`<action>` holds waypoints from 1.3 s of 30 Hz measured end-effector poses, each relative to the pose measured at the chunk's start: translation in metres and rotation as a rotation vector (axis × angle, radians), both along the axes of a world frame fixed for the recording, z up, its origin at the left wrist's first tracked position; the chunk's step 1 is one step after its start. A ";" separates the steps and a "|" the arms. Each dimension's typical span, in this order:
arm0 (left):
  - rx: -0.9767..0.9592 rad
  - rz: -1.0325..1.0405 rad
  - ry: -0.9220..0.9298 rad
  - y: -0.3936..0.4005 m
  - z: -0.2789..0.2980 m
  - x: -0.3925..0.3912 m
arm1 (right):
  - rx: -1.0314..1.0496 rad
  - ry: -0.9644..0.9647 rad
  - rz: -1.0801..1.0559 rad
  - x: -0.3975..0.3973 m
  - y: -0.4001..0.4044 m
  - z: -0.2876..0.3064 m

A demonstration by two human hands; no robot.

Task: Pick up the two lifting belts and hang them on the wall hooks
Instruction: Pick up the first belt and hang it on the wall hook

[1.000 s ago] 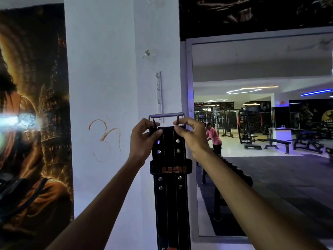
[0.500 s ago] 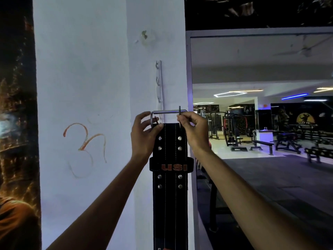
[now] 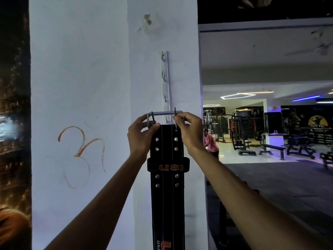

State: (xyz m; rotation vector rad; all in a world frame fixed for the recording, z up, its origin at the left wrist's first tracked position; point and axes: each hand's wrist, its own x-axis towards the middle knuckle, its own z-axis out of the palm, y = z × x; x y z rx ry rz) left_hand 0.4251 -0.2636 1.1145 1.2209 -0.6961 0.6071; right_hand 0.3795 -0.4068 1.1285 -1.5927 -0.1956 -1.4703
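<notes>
A black lifting belt (image 3: 167, 195) with silver rivets and an orange logo hangs straight down against a white pillar. My left hand (image 3: 142, 134) grips the left end of its metal buckle (image 3: 164, 113). My right hand (image 3: 191, 130) pinches the buckle's right prong and the belt's top edge. The buckle bar sits level with the lowest hook of a white vertical hook rail (image 3: 165, 83) on the pillar. I cannot tell whether the buckle rests on that hook. A second belt is not in sight.
The white pillar (image 3: 81, 87) carries an orange scribble and a chipped spot near the top. A dark poster covers the wall at the left. A large mirror (image 3: 270, 123) at the right reflects gym machines, benches and a person in pink.
The view has shifted slightly right and closer. Both hands have raised the buckle a little along the rail, toward its lowest hook. Grips are unchanged.
</notes>
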 end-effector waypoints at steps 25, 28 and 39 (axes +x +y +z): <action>0.045 0.077 0.167 -0.022 -0.007 0.048 | -0.044 0.012 -0.042 0.044 -0.015 -0.022; 0.053 0.071 0.159 -0.022 -0.008 0.048 | -0.014 -0.017 -0.023 0.041 -0.014 -0.022; 0.166 -0.198 0.143 0.004 -0.052 0.045 | 0.019 0.119 0.151 0.033 -0.019 -0.060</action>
